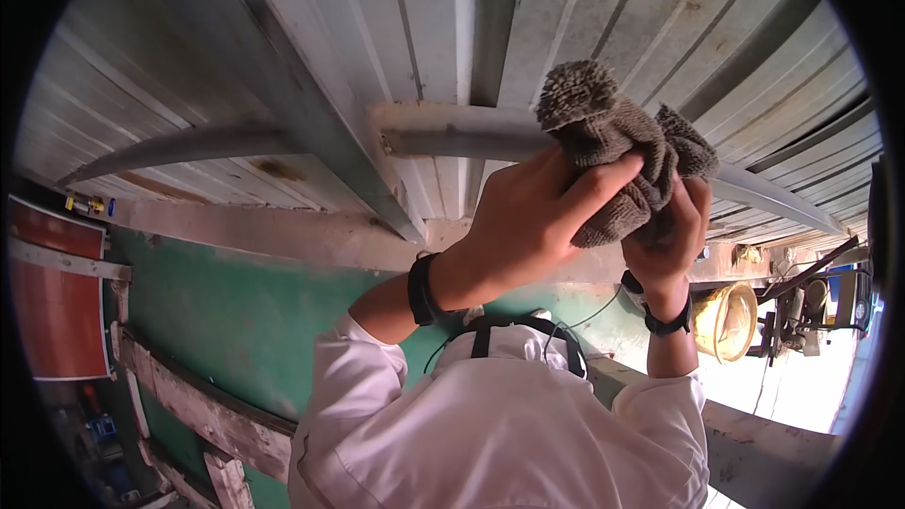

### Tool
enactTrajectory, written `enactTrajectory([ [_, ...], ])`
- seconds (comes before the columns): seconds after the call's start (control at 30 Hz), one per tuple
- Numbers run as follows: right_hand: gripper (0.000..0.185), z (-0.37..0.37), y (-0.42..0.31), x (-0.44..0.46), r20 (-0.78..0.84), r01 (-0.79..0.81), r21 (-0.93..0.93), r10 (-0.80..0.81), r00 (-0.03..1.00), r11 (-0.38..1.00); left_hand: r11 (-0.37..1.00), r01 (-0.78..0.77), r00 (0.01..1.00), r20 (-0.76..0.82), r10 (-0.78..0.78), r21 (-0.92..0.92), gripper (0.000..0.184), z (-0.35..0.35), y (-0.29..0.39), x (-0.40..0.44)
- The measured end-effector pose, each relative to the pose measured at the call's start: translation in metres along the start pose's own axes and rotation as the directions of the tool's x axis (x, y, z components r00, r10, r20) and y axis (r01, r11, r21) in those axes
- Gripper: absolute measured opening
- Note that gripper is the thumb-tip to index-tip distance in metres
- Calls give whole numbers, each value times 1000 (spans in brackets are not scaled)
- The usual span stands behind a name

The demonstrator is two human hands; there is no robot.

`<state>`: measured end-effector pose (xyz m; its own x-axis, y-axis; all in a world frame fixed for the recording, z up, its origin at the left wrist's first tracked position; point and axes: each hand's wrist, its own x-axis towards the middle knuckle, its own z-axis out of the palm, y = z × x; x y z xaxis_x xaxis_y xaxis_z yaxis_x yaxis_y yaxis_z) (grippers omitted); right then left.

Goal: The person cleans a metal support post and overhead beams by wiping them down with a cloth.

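Observation:
A bunched grey-brown cloth (617, 132) with a rough towel-like weave is held up in front of the corrugated metal panels. My left hand (523, 212) grips its near left side, thumb pressed along the folds. On the right, my right hand (671, 236) has its fingers curled around the lower right part of the same cloth. Some fingertips of both hands are hidden in the folds. I cannot tell whether the cloth touches the metal bar (471, 137) behind it. Dark bands circle both wrists.
Grey corrugated panels (396, 19) with a slanting metal beam (311, 94) fill the upper view. Below lies a green surface (226, 302). A worn railing (203, 391) and red panel (57, 297) stand left. At right are a yellow bucket (726, 322) and dark equipment (806, 306).

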<state>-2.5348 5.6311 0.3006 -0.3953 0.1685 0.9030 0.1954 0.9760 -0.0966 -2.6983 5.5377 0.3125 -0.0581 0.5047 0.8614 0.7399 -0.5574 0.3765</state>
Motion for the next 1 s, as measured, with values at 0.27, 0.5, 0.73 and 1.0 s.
enactTrajectory([
  [0.27,39,44,45,32,142,-262,-21,262,955,965,936,179,984,-59,-169,302,33,27,-47,37],
  [0.5,40,25,21,44,-48,-165,108,171,984,980,991,84,986,-154,-68,104,39,8,-18,45],
  [0.73,41,42,45,46,17,-171,-42,171,985,984,968,96,979,-197,-50,232,31,40,-49,44],
  [1.0,43,15,14,14,35,-233,4,233,972,972,992,100,991,-98,-92,78,45,28,-25,17],
])
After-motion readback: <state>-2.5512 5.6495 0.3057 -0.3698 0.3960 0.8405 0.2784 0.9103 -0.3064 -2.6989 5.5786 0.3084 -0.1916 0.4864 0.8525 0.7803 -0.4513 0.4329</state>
